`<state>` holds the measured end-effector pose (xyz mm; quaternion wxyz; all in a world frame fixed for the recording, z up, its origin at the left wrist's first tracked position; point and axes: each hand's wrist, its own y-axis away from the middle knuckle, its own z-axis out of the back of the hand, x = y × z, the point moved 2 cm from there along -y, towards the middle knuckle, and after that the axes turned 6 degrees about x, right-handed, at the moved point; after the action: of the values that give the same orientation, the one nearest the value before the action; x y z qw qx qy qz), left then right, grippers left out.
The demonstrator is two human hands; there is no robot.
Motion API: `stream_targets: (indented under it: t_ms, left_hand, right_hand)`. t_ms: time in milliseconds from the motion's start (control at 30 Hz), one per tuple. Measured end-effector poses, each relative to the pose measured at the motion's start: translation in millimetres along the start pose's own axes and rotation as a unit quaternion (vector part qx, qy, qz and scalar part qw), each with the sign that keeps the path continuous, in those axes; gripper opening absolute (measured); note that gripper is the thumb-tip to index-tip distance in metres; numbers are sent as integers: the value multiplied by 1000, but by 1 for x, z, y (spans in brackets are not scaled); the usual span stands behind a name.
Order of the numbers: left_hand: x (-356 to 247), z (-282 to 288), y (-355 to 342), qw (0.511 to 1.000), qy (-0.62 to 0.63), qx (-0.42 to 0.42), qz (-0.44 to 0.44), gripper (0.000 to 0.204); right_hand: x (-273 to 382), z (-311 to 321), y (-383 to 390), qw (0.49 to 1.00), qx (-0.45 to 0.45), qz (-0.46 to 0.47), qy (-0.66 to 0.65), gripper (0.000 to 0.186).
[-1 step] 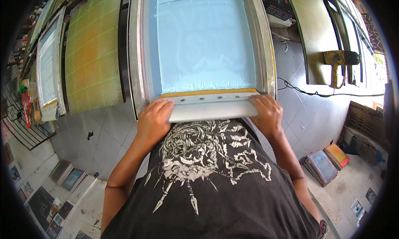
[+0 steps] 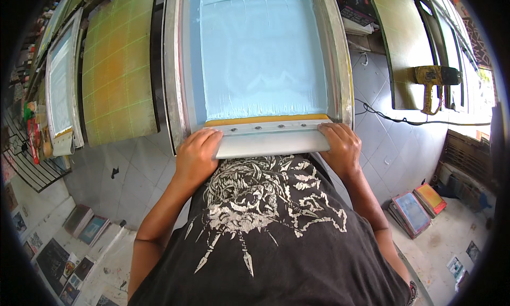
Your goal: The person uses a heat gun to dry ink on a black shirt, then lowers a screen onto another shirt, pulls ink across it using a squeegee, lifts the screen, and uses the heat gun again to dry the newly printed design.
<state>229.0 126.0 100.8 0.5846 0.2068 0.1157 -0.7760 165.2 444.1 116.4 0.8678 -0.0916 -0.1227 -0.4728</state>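
A screen-printing squeegee (image 2: 272, 143) with a metal holder and a yellow blade spans the near end of a silkscreen. Its left end is in my left hand (image 2: 196, 149), fingers curled over the top. My right hand (image 2: 342, 145) grips the other end the same way. The blade edge lies along the lower border of pale blue ink (image 2: 261, 56) spread over the mesh. Around it runs the screen's metal frame (image 2: 175, 61), its far end cut off by the upper edge of the view. Both thumbs are hidden behind the squeegee.
A yellow-green board (image 2: 119, 66) and another screen (image 2: 61, 85) stand at left. On the right, a yellow heat gun (image 2: 429, 82) rests on a board (image 2: 401, 37), with a black cord (image 2: 401, 119) nearby. Small stacked frames (image 2: 411, 214) lie lower right. A black wire rack (image 2: 33, 162) is far left.
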Motion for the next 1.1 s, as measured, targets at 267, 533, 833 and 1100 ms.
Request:
stream_targets:
  t_ms: [267, 533, 833, 1100]
  left_hand:
    - [4, -1, -2, 1000, 9, -15, -22, 29]
    - [3, -11, -9, 998, -21, -58, -17, 28]
    - [-3, -1, -3, 1000, 12, -16, 3, 41]
    - [28, -7, -54, 998, -38, -53, -17, 47]
  right_hand:
    - [-2, -4, 0, 999, -22, 41, -3, 19]
    - [-19, -24, -11, 996, -64, 37, 42, 25]
    - [-10, 4, -5, 1000, 3, 19, -7, 31]
    - [-38, -24, -50, 999, -31, 7, 35, 39]
